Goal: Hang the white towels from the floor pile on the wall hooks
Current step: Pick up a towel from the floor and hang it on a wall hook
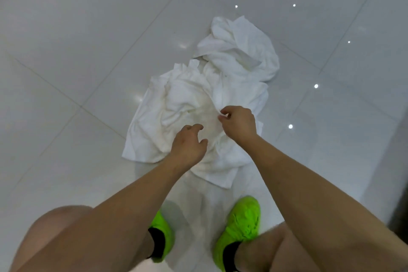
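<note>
A crumpled pile of white towels [176,104] lies on the glossy tiled floor in front of me. Another bunched towel [240,51] sits at the far end of the pile. My right hand [239,125] is over the middle of the pile and pinches a fold of the top towel between thumb and fingers. My left hand [189,144] hovers just above the near part of the pile, fingers loosely curled, holding nothing. No wall hooks are in view.
My two feet in bright green shoes [240,225] stand just short of the pile's near edge. Pale glossy floor tiles [77,62] spread all around. A dark strip [399,161] runs along the right edge of the view.
</note>
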Demonstrator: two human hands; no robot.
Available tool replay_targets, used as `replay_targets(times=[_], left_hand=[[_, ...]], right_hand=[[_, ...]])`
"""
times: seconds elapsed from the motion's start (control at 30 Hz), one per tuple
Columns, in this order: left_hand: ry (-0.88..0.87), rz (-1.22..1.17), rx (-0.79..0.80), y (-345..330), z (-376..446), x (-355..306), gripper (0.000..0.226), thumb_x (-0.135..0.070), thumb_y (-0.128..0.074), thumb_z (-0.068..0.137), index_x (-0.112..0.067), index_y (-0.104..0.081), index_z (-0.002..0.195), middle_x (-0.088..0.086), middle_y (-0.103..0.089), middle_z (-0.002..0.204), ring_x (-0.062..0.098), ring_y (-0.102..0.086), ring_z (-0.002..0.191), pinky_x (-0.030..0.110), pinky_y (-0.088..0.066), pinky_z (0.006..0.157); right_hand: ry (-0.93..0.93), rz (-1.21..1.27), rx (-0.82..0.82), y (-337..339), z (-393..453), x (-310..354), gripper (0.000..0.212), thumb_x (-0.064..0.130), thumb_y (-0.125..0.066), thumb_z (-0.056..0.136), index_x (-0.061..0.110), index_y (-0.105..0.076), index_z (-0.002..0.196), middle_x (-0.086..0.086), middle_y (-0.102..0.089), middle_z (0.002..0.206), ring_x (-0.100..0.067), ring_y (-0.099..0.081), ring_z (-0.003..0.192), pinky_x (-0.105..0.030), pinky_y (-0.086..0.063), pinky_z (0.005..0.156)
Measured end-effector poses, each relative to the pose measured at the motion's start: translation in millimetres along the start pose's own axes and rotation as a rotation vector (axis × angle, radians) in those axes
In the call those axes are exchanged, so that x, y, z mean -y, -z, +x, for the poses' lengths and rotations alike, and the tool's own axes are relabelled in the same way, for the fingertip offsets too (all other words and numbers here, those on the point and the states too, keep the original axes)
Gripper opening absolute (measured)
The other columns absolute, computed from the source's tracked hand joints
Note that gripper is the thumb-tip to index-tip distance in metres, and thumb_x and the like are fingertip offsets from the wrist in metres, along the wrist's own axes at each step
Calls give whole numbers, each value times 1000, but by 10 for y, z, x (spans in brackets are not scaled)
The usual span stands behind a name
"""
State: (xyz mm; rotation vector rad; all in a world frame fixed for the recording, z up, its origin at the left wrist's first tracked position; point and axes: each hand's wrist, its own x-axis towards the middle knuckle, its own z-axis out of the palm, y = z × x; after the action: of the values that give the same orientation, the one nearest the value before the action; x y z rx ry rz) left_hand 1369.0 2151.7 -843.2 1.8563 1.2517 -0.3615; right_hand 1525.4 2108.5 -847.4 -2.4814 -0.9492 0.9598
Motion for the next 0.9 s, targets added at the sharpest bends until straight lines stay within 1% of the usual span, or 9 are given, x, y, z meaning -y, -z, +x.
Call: replay_targets(times=[0.2,0.37,0.47,0.6,0.67,0.7,0.77,0.83,0.9], left_hand=[[-43,7,-72,1034,-1333,-1044,52,-30,-58,93,-20,-45,143,8,-49,140,24,-50,126,32,-40,102],[-97,-18,-187,1964,-2364,-2072,56,-28,-58,93,-22,-40,146,6,-49,141,25,-48,128,33,-39,100],[-158,-24,-241,2513,-2892,-2703,61,-23,-56,94,-23,-32,150,6,-45,144,25,-46,129,31,-37,98],[-369,31,-336,3183,-3533,-3522,84,-13,-61,87,-34,-15,154,3,-31,152,22,-40,133,26,-36,94],[-516,162,-352,3405,-3856,-3851,77,-12,-65,83,-37,-32,148,-3,-26,155,19,-35,137,27,-37,96],[-589,239,-355,3460,-4012,-3968,60,-16,-67,82,-36,-48,136,-5,-33,151,19,-37,135,29,-40,93],[-683,350,-386,3502,-4392,-4118,11,-27,-64,85,-33,-62,93,-7,-60,109,23,-55,112,32,-43,76],[-744,347,-450,3483,-4779,-4152,12,-30,-57,88,-30,-53,76,-9,-57,76,24,-58,85,32,-35,68],[-822,321,-567,3470,-5094,-4144,10,-26,-53,89,-30,-57,81,-7,-59,74,23,-54,79,33,-31,69]], right_hand=[[97,17,-66,1476,-1090,757,17,20,-60,94,10,-71,85,-7,-68,76,-24,-62,75,-35,-49,67],[148,178,-84,2893,-1938,1479,12,16,-57,94,13,-62,84,2,-59,70,-18,-56,68,-33,-47,68],[211,258,-84,3812,-2390,1927,7,18,-61,89,19,-67,85,6,-58,68,-14,-56,67,-26,-46,64],[306,234,-67,4788,-3111,2258,11,18,-64,85,18,-75,89,11,-61,67,-6,-57,65,-18,-43,60],[335,269,-147,5126,-3501,2318,12,20,-64,83,20,-75,85,7,-61,66,-9,-54,62,-23,-44,62],[340,305,-197,5256,-3713,2341,11,22,-63,83,21,-75,84,3,-63,68,-11,-54,62,-27,-45,63],[341,324,-297,5454,-4166,2364,11,27,-65,83,21,-74,83,1,-64,71,-11,-56,65,-29,-46,63],[348,256,-336,5586,-4657,2370,18,36,-73,81,18,-72,84,4,-61,72,-11,-56,66,-26,-44,60],[306,142,-343,5656,-5083,2314,28,41,-83,72,20,-69,83,6,-58,72,-11,-54,65,-24,-40,57]])
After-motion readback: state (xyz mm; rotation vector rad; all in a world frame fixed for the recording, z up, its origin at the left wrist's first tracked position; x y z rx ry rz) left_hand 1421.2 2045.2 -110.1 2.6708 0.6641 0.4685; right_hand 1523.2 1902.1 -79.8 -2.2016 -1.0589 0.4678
